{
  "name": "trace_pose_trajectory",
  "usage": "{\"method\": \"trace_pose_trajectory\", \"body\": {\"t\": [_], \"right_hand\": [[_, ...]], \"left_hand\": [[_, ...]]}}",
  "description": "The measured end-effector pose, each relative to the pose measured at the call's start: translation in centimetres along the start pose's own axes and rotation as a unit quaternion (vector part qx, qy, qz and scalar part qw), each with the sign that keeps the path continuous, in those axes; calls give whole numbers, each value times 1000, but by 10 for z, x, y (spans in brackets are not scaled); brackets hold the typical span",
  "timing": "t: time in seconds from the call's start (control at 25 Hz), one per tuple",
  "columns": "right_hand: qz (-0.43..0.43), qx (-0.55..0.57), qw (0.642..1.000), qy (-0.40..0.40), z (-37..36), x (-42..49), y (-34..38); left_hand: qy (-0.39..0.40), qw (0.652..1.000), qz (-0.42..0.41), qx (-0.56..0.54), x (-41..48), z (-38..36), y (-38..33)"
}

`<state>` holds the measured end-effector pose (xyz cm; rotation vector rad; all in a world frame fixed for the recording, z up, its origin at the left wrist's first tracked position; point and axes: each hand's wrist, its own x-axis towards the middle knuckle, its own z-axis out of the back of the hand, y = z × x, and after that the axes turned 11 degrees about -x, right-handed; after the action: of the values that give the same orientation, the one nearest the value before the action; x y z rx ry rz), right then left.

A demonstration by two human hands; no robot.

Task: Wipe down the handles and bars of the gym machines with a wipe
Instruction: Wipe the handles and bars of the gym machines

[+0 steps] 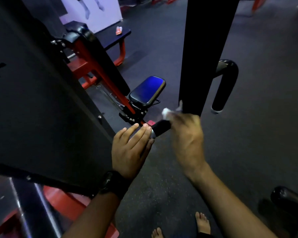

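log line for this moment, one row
phase: handle wipe-down | left hand: touches handle end | right hand: holds wipe at handle

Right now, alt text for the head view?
A person's right hand holds a white wipe against a black machine handle, while the left hand, fingers straight, steadies its capped end. A padded seat and black upright stand behind.

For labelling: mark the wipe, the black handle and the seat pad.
wipe (165,112): head view, on the white wad's exposed tip.
handle (161,128): head view, on the black grip beside its silver end.
seat pad (147,91): head view, middle of its blue-lit top.
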<state>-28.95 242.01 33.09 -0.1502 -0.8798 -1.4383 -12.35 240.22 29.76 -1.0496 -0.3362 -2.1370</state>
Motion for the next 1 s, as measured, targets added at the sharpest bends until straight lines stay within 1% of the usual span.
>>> {"method": "trace_pose_trajectory", "body": {"t": [0.04, 0.08, 0.16, 0.2, 0.28, 0.32, 0.36, 0.4, 0.44, 0.56, 0.6, 0.68, 0.72, 0.8, 0.84, 0.88, 0.92, 0.96, 1.0], "right_hand": [[-36, 6, 999, -13, 1, 2, -1], [-42, -11, 999, -23, 2, 2, 3], [24, -62, 998, 13, 0, -1, 8], [29, -70, 997, 17, -1, -1, 8], [-36, -55, 998, -3, 2, 5, 8], [-48, -58, 997, -4, 2, 7, 9], [-22, -81, 996, 12, 3, 8, 11], [29, -109, 993, 29, 2, 7, 10], [56, -113, 991, 37, 1, 6, 8], [-10, -75, 997, 23, 4, 13, 10], [-1, -77, 996, 40, 3, 14, 14], [70, -98, 990, 73, 3, 13, 17], [83, -106, 988, 82, 6, 16, 16], [29, -133, 985, 104, 15, 28, 15], [22, -159, 979, 128, 16, 32, 15], [51, -178, 972, 146, 17, 34, 15], [88, -171, 970, 147, 16, 34, 15], [99, -134, 979, 120, 18, 32, 12], [87, -89, 991, 52, 20, 26, 8]], "left_hand": [[-6, 1000, -3, -9, 0, 0, 0], [-12, 1000, -4, -21, 1, -1, -1], [-17, 999, -2, -40, 2, -2, -2], [-16, 999, -2, -42, 2, -3, -1], [-15, 999, -3, -38, 1, -4, 2], [-17, 999, -2, -40, 1, -4, 3], [-20, 999, -2, -46, 0, -4, 3], [-22, 999, -3, -50, 0, -5, 4], [-21, 998, -3, -51, 0, -5, 4], [-21, 999, 6, -48, -1, -6, 4], [-23, 998, 7, -49, -2, -5, 4], [-23, 999, -1, -47, -2, -4, 4], [-20, 999, -4, -43, -1, -4, 4], [-16, 999, -3, -38, -1, -4, 4], [-17, 999, 0, -39, -2, -3, 3], [-19, 999, 2, -40, -3, -3, 1], [-20, 999, 3, -40, -3, -2, 1], [-19, 999, 3, -38, -3, -2, 2], [-15, 999, 1, -33, -3, -1, 3]]}}
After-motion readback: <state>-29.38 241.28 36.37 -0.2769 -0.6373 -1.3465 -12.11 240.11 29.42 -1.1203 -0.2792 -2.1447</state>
